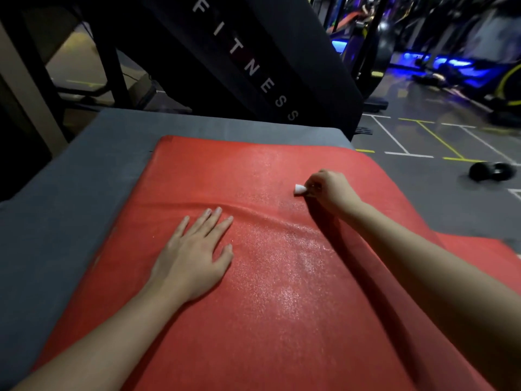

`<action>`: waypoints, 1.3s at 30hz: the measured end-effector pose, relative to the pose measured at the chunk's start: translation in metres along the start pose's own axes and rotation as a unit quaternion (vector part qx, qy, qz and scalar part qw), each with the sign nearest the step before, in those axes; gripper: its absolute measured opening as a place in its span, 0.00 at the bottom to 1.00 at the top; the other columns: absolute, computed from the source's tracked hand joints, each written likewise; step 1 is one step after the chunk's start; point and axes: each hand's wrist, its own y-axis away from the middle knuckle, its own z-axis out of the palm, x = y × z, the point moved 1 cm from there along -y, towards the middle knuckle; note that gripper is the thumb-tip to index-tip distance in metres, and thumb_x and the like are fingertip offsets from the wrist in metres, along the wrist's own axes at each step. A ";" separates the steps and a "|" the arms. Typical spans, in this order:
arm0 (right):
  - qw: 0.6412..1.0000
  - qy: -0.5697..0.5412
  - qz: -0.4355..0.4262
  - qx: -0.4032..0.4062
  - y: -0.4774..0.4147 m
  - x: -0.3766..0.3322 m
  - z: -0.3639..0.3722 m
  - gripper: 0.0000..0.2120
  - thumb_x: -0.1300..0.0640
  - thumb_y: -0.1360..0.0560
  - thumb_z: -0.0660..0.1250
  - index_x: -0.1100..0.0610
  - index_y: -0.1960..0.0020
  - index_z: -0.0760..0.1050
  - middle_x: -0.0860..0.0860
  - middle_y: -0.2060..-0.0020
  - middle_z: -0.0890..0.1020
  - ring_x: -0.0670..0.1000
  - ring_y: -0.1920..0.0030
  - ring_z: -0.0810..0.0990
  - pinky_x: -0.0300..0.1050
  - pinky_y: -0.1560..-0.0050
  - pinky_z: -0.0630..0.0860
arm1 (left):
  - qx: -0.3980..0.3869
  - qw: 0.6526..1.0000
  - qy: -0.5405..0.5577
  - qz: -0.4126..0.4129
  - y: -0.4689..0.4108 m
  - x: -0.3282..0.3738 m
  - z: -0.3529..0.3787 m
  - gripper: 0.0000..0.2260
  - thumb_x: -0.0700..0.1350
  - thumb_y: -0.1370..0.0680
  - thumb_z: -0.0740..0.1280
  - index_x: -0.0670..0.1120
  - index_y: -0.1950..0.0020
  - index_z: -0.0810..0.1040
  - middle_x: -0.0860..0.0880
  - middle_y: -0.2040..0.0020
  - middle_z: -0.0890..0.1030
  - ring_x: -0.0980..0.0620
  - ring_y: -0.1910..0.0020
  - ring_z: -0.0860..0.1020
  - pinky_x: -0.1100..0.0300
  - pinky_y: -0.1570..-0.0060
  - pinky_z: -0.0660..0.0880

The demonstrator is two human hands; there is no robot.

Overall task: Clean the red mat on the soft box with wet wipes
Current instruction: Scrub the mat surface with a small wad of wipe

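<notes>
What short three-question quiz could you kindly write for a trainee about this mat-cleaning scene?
1. True or false: the left hand lies flat, fingers spread, on the red textured mat.
2. Which hand pinches the small white wet wipe? A: the left hand. B: the right hand.
3. What does the mat lie on?
Key: 1 true; 2 B; 3 the grey soft box.

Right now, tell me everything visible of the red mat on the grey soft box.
The red textured mat lies spread on the grey soft box, a shallow crease across it and wet sheen mid-mat. The left hand presses flat on it; the right hand holds a small white wipe against it.
</notes>
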 end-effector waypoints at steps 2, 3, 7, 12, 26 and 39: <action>1.000 0.005 -0.013 0.010 0.000 -0.003 0.000 0.05 0.63 0.29 0.72 0.60 0.53 0.83 0.58 0.56 0.80 0.61 0.54 0.79 0.50 0.57 0.73 | 0.000 1.000 -0.003 0.000 0.000 0.000 0.000 0.35 0.65 0.25 0.39 0.59 0.17 0.52 0.57 0.17 0.48 0.60 0.19 0.45 0.51 0.19 0.44; 1.000 0.007 -0.016 0.009 0.001 -0.005 0.000 0.05 0.63 0.29 0.72 0.61 0.53 0.83 0.58 0.56 0.80 0.61 0.54 0.79 0.51 0.56 0.74 | 0.002 1.000 -0.001 -0.001 0.000 0.000 -0.001 0.36 0.65 0.25 0.39 0.59 0.17 0.53 0.57 0.17 0.49 0.60 0.19 0.45 0.51 0.19 0.44; 1.000 0.014 -0.017 -0.008 0.023 -0.011 -0.003 0.05 0.64 0.29 0.71 0.61 0.54 0.83 0.59 0.57 0.80 0.63 0.55 0.79 0.52 0.56 0.74 | 0.001 1.000 0.001 -0.004 0.000 0.001 -0.002 0.37 0.65 0.27 0.38 0.59 0.17 0.53 0.57 0.17 0.49 0.60 0.19 0.46 0.52 0.19 0.43; 0.999 0.027 -0.022 -0.028 0.096 -0.024 -0.010 0.03 0.64 0.29 0.69 0.60 0.57 0.81 0.57 0.59 0.80 0.61 0.56 0.79 0.50 0.57 0.72 | 0.005 1.000 0.006 0.000 0.000 0.002 -0.004 0.38 0.65 0.27 0.37 0.59 0.17 0.54 0.56 0.16 0.50 0.59 0.18 0.46 0.52 0.19 0.42; 0.996 0.045 0.063 -0.043 0.129 -0.046 -0.024 0.05 0.60 0.29 0.71 0.58 0.54 0.83 0.58 0.57 0.82 0.62 0.53 0.79 0.50 0.58 0.70 | 0.006 1.000 -0.011 0.005 -0.002 -0.004 -0.001 0.28 0.60 0.17 0.52 0.57 0.17 0.56 0.54 0.16 0.52 0.58 0.18 0.48 0.50 0.19 0.45; 0.999 -0.009 0.018 0.040 0.187 -0.057 -0.015 0.03 0.61 0.28 0.72 0.59 0.54 0.82 0.51 0.59 0.76 0.57 0.56 0.77 0.47 0.60 0.69 | 0.020 1.000 -0.008 0.000 0.002 0.000 -0.003 0.26 0.58 0.17 0.55 0.54 0.18 0.61 0.51 0.17 0.57 0.55 0.18 0.53 0.49 0.19 0.48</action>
